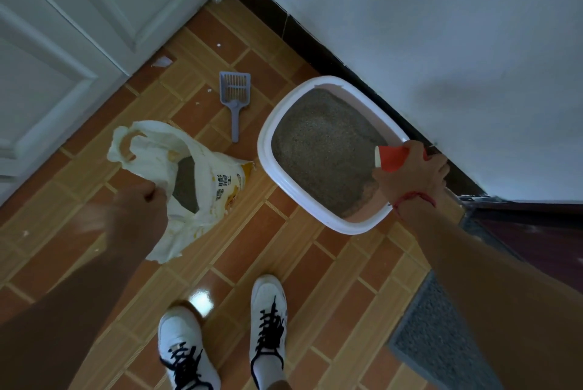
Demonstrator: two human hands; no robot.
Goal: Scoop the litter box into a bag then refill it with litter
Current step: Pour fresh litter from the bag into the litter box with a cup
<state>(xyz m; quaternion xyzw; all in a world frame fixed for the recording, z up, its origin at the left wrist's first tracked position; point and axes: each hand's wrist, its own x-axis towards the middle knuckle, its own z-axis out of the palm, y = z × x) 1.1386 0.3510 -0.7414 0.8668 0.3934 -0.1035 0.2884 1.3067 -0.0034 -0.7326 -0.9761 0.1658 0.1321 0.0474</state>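
A pink litter box with a white rim (pixel 264 149) stands on the tiled floor against the wall, with grey litter (pixel 325 143) spread over most of its bottom and a bare pink patch at the near corner. My right hand (pixel 413 173) holds a red paper cup (pixel 391 157) tipped over the box's right side. My left hand (pixel 142 206) grips the open edge of a white and yellow litter bag (pixel 217 187), which rests on the floor left of the box with grey litter visible inside. A blue-grey slotted scoop (pixel 234 96) lies on the floor beyond the bag.
A white door (pixel 79 26) is at the left and a white wall with a dark skirting (pixel 347 64) runs behind the box. A grey doormat (pixel 441 342) lies at the lower right. My two white shoes (pixel 268 320) stand below. Small white scraps (pixel 162 61) lie near the door.
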